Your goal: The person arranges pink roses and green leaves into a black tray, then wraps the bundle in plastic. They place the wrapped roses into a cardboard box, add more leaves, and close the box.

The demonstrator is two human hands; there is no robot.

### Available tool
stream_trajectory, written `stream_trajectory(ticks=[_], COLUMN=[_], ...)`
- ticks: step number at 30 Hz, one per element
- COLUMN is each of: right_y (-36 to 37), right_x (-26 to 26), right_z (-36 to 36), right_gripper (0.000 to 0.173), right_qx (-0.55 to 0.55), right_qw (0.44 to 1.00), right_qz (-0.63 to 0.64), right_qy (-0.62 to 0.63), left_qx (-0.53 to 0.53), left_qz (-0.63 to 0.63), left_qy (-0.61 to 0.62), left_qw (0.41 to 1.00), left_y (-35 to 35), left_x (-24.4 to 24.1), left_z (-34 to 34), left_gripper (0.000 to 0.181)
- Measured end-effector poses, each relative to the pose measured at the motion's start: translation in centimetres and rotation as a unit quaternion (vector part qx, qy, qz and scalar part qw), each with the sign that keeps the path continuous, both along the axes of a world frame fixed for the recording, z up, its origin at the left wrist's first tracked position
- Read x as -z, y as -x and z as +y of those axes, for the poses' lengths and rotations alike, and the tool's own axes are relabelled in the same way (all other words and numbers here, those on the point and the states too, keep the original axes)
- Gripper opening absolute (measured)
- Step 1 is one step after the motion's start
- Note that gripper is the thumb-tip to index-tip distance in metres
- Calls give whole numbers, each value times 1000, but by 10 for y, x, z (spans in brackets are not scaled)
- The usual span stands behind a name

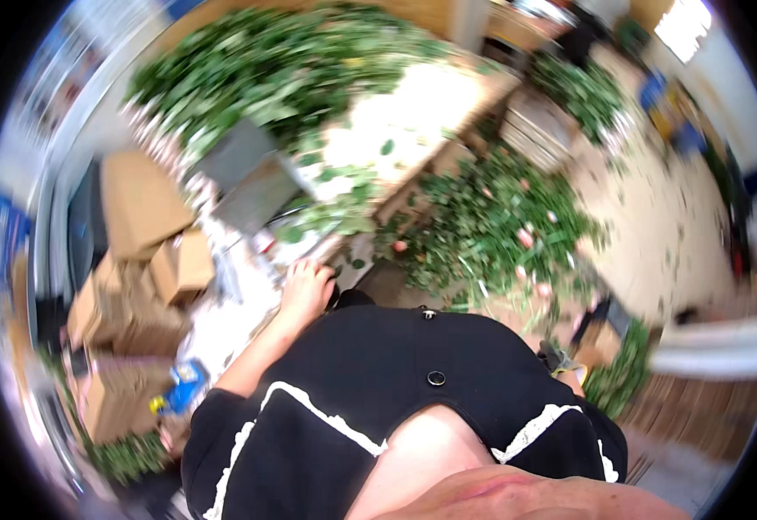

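Observation:
My left hand rests at the near edge of the worktable, its fingers slightly apart with nothing visible in them. Just beyond it are loose leaves and a dark, angled stand or box. A large heap of leafy cut stems lies across the far part of the table. My right hand is low at my right side, apparently in a grey glove with a yellow edge. My body hides most of it, so whether it holds anything is unclear.
Discarded greenery with pink flower heads covers the floor right of the table. Brown cardboard pieces stack at left, near a blue and yellow object. A wooden crate stands beyond, beside another leafy bunch. Motion blurs the view.

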State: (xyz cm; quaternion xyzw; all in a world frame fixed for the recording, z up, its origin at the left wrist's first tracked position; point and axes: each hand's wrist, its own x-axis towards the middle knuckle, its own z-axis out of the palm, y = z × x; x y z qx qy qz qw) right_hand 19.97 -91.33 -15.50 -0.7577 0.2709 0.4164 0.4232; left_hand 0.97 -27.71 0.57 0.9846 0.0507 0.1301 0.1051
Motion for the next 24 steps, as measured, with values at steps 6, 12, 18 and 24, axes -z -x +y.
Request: stream_trajectory(ticks=[6, 12, 18, 24], right_y=[-123, -93, -5, 148], right_x=[-174, -327, -370, -322], right_z=[399, 636, 814, 985], right_gripper=[18, 25, 66, 38], right_qx=[-295, -441, -658, -794], right_qw=[950, 790, 529, 280], right_qz=[-44, -24, 7, -457], right_qy=[-93, -426, -536, -288], left_qx=[-278, -492, -571, -580], left_qz=[-185, -60, 36, 29], left_qy=[123, 47, -164, -56], left_qw=[934, 867, 804, 812], left_y=[74, 134, 102, 109], left_x=[-52, -4, 44, 33], left_z=[82, 158, 243, 246], left_gripper=[18, 21, 54, 69])
